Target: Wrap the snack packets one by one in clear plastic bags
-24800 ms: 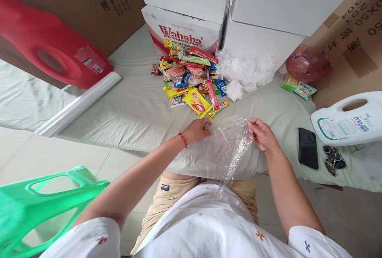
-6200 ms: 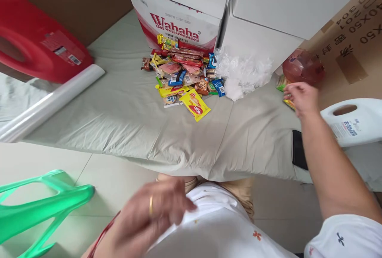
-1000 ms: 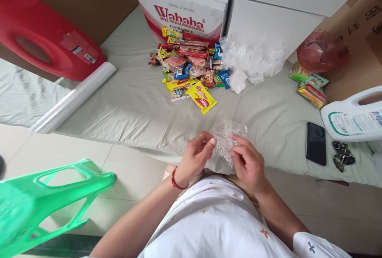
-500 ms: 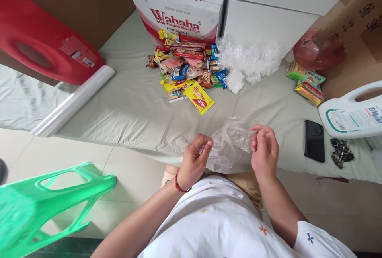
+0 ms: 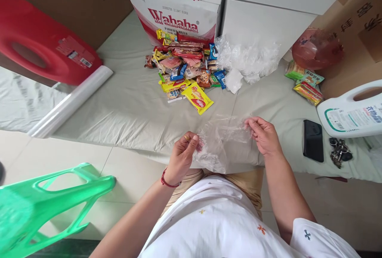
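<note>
A clear plastic bag is stretched between my two hands, over the front edge of the bed-like surface. My left hand pinches its left side between thumb and fingers; a ring and a red bracelet show on that side. With thumb and fingertips closed, my right hand grips the bag's upper right edge. Beyond the bag lies a yellow snack packet, at the near edge of a pile of wrapped snacks. To the right of the pile sits a heap of crumpled clear plastic bags.
White cartons stand behind the pile. A red jug and a plastic film roll are at left, above a green stool. A phone, keys, a white detergent bottle and more snack packets lie at right.
My hands have moved farther apart, the left one leftward and toward me. The clear bag is now spread wider between them. The snack pile has not moved.
</note>
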`<state>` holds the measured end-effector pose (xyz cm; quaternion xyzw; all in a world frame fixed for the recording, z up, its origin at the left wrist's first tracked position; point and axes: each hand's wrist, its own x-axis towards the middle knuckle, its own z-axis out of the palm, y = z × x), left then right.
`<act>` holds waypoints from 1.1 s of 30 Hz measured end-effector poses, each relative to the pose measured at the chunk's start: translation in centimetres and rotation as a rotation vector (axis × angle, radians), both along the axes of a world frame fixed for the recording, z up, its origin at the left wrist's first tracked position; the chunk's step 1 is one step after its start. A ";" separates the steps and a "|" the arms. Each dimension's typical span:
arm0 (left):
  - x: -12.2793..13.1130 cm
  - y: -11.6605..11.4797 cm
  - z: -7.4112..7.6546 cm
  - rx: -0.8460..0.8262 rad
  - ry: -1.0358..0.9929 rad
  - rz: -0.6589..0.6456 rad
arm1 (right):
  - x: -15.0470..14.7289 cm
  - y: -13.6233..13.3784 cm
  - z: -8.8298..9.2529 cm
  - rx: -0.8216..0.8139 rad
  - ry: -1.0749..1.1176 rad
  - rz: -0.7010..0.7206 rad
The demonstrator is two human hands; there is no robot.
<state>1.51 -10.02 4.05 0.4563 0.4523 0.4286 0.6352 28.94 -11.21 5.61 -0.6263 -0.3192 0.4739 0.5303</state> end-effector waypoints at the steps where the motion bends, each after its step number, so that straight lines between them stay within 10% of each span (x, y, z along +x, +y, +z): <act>1: -0.3 0.3 0.0 0.002 0.011 0.009 | 0.2 0.0 0.0 -0.011 0.010 -0.007; 13: -1.6 8.3 2.2 0.498 0.373 -0.144 | 2.0 -3.9 1.0 0.144 -0.126 -0.098; 19: 1.3 11.5 5.6 0.674 0.335 -0.328 | 5.3 -6.7 3.3 -0.127 -0.341 0.390; 21: 1.7 11.7 6.2 0.713 0.335 -0.446 | 7.5 -6.9 4.1 -0.112 -0.466 0.337; 25: 2.2 11.4 6.8 0.767 0.329 -0.612 | 9.2 -5.2 6.1 0.069 -0.609 0.140; 33: 2.8 10.2 8.1 0.583 0.198 -0.640 | 6.2 3.7 9.0 0.273 -0.882 0.580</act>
